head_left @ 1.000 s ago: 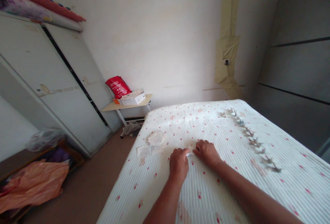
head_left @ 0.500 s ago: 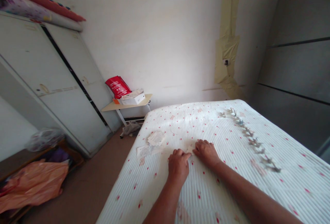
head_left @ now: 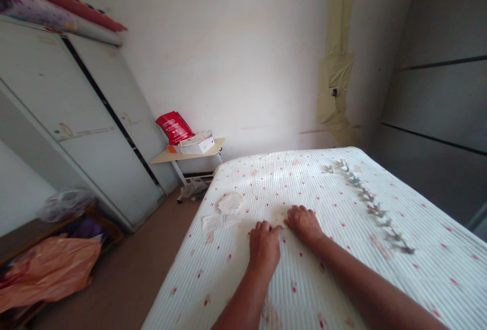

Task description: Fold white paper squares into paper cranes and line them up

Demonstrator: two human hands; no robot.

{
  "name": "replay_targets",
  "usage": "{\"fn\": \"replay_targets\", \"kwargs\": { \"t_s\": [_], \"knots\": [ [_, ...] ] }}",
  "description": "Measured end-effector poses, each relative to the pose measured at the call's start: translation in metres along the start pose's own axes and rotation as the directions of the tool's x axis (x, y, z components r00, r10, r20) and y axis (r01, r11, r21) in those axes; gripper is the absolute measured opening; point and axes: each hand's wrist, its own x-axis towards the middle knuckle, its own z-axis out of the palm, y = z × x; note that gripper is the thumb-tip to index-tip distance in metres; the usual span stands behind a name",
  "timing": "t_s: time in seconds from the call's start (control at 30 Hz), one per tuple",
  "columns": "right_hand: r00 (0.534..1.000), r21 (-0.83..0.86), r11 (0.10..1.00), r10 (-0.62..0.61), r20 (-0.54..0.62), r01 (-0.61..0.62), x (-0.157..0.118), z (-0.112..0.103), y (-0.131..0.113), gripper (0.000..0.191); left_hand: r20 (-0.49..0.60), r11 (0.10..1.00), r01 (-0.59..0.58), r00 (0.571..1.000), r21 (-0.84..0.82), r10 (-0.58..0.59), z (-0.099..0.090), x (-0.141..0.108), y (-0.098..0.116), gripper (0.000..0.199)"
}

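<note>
A small piece of pale paper (head_left: 280,218) lies on the bed between my two hands. My left hand (head_left: 265,244) rests with curled fingers on the bedspread, its thumb at the paper's lower edge. The fingers of my right hand (head_left: 303,222) are bent together on the paper's right side. Left of my hands lie several printed paper pieces (head_left: 231,203), some overlapping. Along the right side of the bed runs a row of small folded paper figures (head_left: 375,211).
The white quilted bedspread (head_left: 304,168) has red dots. Beyond its far left corner, a small table (head_left: 163,157) bears a red bag (head_left: 175,127) and a white box (head_left: 201,146). Lockers (head_left: 95,117) stand left; an orange plastic bag (head_left: 57,269) lies low at the left.
My left hand has shifted very slightly to the right. My right hand stays nearly where it was, at the same paper.
</note>
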Motion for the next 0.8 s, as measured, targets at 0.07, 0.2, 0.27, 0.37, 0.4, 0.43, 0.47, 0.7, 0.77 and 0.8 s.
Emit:
{"fn": "replay_targets", "kwargs": {
  "t_s": [0.07,0.2,0.27,0.37,0.4,0.43,0.47,0.7,0.77,0.8],
  "knots": [
    [1.000,-0.009,1.000,-0.005,0.004,0.005,0.001,0.000,-0.001,0.022,0.009,1.000,-0.004,1.000,0.011,0.004,-0.001,-0.001,0.000,0.036],
    [1.000,-0.030,0.999,-0.023,-0.012,0.023,0.002,0.003,-0.001,0.024,0.015,0.999,-0.008,1.000,0.036,0.008,0.000,-0.003,0.001,0.037],
    [1.000,-0.037,0.999,-0.027,-0.012,0.026,0.002,0.003,-0.001,0.025,0.009,0.999,-0.004,1.000,0.047,0.003,0.002,-0.004,0.001,0.037],
    [1.000,-0.037,0.999,-0.023,0.008,0.024,0.003,0.002,-0.002,0.025,0.005,0.998,-0.008,1.000,0.059,0.008,0.006,-0.005,0.001,0.037],
    [1.000,-0.039,0.999,-0.022,0.012,0.022,0.003,0.001,-0.003,0.025,0.005,0.998,-0.012,1.000,0.063,0.012,0.007,-0.006,0.001,0.037],
    [1.000,-0.041,0.999,-0.021,0.012,0.022,0.003,0.001,-0.003,0.025,0.004,0.998,-0.015,1.000,0.065,0.015,0.007,-0.006,0.001,0.038],
    [1.000,-0.045,0.999,-0.023,0.011,0.023,0.004,0.001,-0.003,0.026,0.001,0.998,-0.020,1.000,0.067,0.020,0.007,-0.007,0.001,0.038],
    [0.999,-0.069,0.997,-0.034,0.010,0.035,0.007,0.005,-0.002,0.028,-0.022,0.998,-0.048,0.999,0.049,0.049,0.005,-0.011,-0.001,0.040],
    [0.999,-0.074,0.997,-0.035,0.013,0.036,0.008,0.005,-0.002,0.028,-0.021,0.997,-0.053,0.998,0.047,0.054,0.005,-0.011,-0.001,0.039],
    [0.999,-0.076,0.996,-0.037,0.013,0.038,0.008,0.005,-0.002,0.028,-0.019,0.997,-0.055,0.998,0.048,0.056,0.005,-0.011,-0.001,0.039]
  ]
}}
